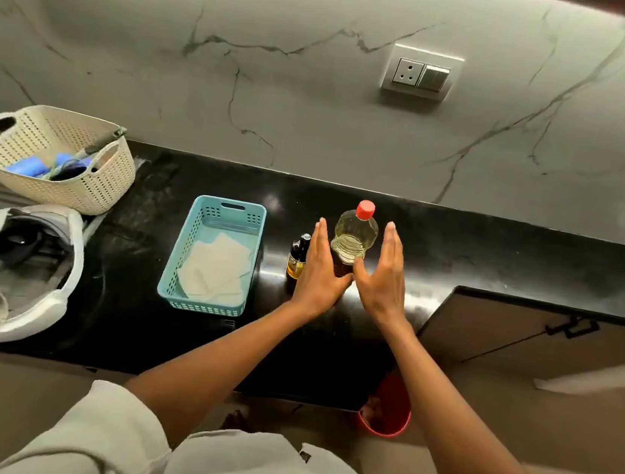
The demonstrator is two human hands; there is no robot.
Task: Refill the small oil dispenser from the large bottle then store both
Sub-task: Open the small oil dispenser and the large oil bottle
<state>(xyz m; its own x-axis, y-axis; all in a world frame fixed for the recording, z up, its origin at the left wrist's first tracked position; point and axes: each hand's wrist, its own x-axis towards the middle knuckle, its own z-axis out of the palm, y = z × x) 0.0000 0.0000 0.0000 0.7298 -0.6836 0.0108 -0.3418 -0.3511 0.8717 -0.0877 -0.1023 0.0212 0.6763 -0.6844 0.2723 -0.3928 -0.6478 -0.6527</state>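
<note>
I have my left hand (321, 265) and my right hand (381, 273) set flat and upright on either side of the large oil bottle (354, 234). The fingers are straight and nothing is gripped. The gap between my palms is just wider than the bottle, ready to close on its body. From this angle I cannot tell whether my thumbs touch its base or hover beside it.

The bottle stands upright on the black countertop (497, 259) with its red cap (365, 209) on, so I judge that no pouring has begun. The small oil dispenser (296, 258) stands just left of it, close behind the back of my left hand. It is dark glass, its top also looks closed, and a little oil shows low down in it. The two stand side by side, which keeps the pour short.

The teal basket (228, 203) further left holds folded white cloths (217, 264), handy for drips. I use two hands because the bottle is tall, light at the top and probably slick. Next, I think, comes steadying it with one hand and unscrewing the cap with the other, minding the dispenser at my knuckles.
</note>
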